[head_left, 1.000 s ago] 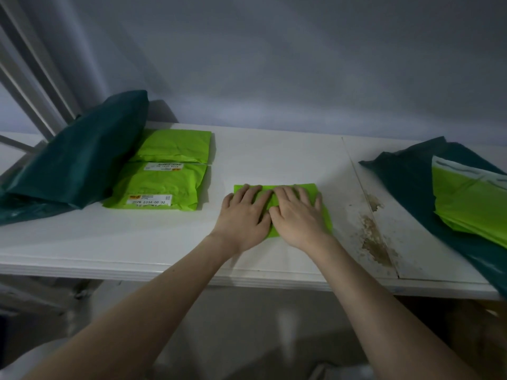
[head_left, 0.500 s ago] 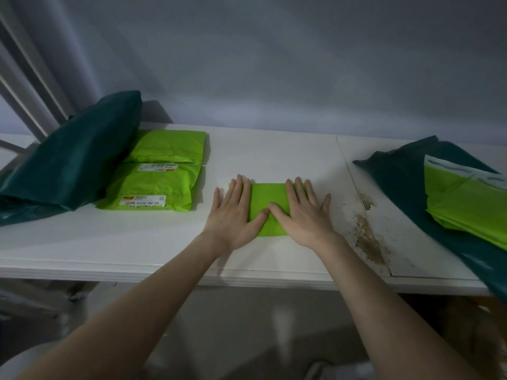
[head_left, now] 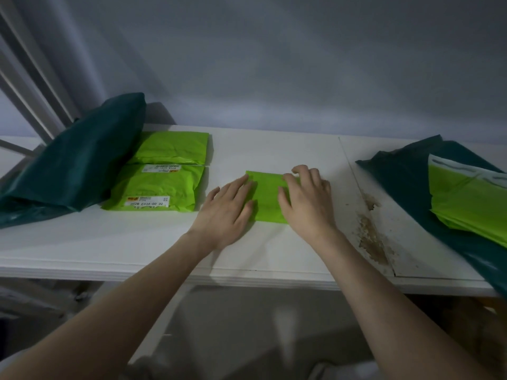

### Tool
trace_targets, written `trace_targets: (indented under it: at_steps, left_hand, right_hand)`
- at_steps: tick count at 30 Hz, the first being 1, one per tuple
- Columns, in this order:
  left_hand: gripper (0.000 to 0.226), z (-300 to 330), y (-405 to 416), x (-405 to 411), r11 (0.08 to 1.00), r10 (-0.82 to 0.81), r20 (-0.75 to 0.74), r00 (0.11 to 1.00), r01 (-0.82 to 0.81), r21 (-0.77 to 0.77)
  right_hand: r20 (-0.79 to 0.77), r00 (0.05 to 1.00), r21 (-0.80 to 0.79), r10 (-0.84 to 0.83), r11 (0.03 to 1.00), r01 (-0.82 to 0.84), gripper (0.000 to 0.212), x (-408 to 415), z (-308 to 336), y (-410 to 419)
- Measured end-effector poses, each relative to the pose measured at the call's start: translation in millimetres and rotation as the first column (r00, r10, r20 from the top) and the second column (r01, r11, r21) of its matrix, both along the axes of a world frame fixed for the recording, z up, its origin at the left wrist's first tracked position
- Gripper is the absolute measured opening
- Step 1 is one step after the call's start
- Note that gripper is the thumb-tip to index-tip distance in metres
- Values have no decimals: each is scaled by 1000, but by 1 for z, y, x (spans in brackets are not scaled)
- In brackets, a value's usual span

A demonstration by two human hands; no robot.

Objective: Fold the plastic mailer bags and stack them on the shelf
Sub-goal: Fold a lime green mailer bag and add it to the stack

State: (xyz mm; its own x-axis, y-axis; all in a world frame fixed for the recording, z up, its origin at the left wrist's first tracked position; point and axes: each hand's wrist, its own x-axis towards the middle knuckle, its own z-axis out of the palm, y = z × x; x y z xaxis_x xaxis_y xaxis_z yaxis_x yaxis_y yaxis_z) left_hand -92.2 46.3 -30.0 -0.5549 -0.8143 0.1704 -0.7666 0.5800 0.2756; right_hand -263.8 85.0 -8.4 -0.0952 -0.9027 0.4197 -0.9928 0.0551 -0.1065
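Folded green mailer [head_left: 270, 198] on shelf [head_left: 274, 149], both hands on it

Thin plastic film: judged light, limp, slick, likely to spring open unless pinned; best taken at the folded edges, thumb under. Left hand [head_left: 229, 208] lies flat, fingers straight, tips on the mailer's left edge. Right hand [head_left: 308, 200] covers the right side, fingers curled over the far right corner, seemingly pinching it. Folded stack [head_left: 162, 186] lies well left

Dim and bluish throughout, grainy on the wall beyond the hands. Soft light from above and ahead; faint shadows under the left hand [head_left: 229, 207] and right hand [head_left: 307, 204]. No glare. Slightly smeared around the right hand's curled fingers. Bowed by wide-angle distortion toward the edges; murky and soft below the forearms.
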Motion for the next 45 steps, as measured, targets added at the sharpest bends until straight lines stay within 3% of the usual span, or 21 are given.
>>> trace_targets:
  at_steps: [7,13,17,22,27,34,39,45]
  left_hand:
    - [48,8,7,12,977,-169,44,985,173,-125]
    - [65,5,14,12,993,-93,135,986,101,-57]
    - [65,5,16,7,998,-40,168,985,49,-47]
    - [61,-2,13,1,995,-44,251,967,65,-78]
    - [73,-5,13,-3,997,-13,311,950,34,-62]
    - [45,-5,14,-5,960,-91,353,931,177,-219]
    - [73,-11,9,-6,996,-37,341,939,63,-64]
    - [76,-16,6,-11,992,0,369,929,46,-118]
  right_hand:
    - [-2,993,162,118,980,-116,41,36,-3,19]
    - [82,979,363,188,909,-205,55,38,-13,12]
    - [26,985,408,170,898,-166,54,39,-13,8]
    - [-123,989,225,78,973,-49,41,50,-17,7]
    - [-75,991,212,114,973,-96,46,48,-17,10]
    - [-52,993,228,105,970,-90,44,47,-15,11]
    - [-36,996,282,84,957,-71,46,43,-11,11]
    - [-42,999,328,29,945,-14,53,35,-10,12]
